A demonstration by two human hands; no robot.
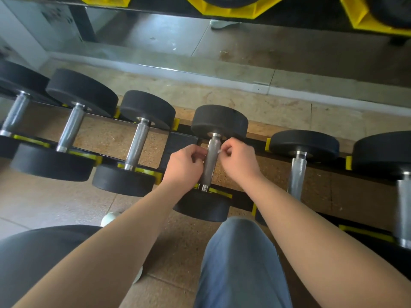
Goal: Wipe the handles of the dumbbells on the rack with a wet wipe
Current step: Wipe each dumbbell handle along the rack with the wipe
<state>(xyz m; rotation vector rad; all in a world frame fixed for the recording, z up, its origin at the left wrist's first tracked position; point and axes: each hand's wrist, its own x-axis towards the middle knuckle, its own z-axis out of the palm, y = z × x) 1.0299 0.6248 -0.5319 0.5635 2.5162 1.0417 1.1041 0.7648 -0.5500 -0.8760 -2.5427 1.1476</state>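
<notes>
Dumbbell handle (211, 162) at frame centre — left hand (185, 162) and right hand (238, 160) flank it, each pinching an end of the wet wipe (219, 151). Remaining handles look unwiped, though progress can't be judged.

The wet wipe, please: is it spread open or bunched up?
Cannot tell: only a white scrap of the wet wipe shows at the right hand.

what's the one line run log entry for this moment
step: wiping handle | left hand: on wet wipe | right hand: on wet wipe | dumbbell: on rack

Speckled brown floor (155, 143), wall mirror (222, 47), pale shoe (110, 218).
</notes>
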